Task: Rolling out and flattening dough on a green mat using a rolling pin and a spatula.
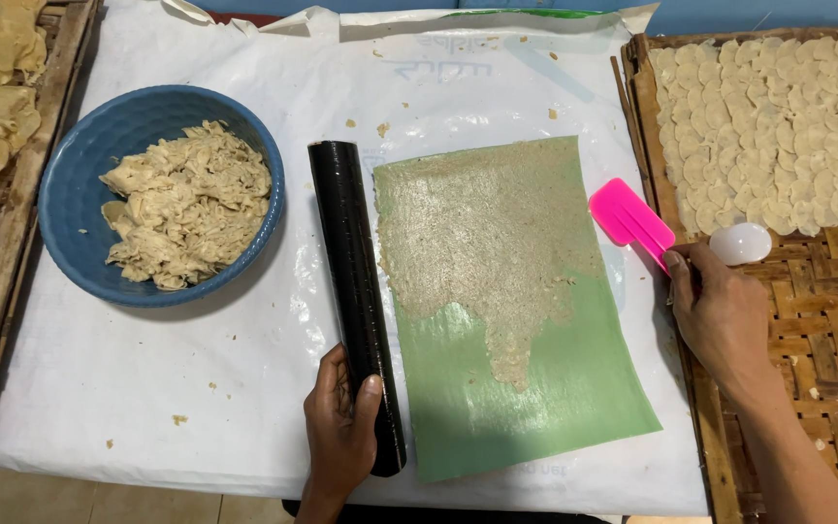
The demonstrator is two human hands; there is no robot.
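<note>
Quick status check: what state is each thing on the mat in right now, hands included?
Left hand: fingers wrapped round the black roller's near end.
Black roller: lying flat beside the green sheet.
Green sheet: flat, far part covered in thin rolled dough, near part bare.
Right hand: gripping the pink spatula's handle.
Pink spatula: blade resting at the sheet's right edge.
Blue bowl: upright, holding dough.
Woven tray: far part covered with round pieces.

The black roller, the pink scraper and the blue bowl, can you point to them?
black roller [353,281], head view, middle of its long side
pink scraper [629,220], head view, flat pink blade
blue bowl [84,160], head view, bare inner wall on the left
</note>
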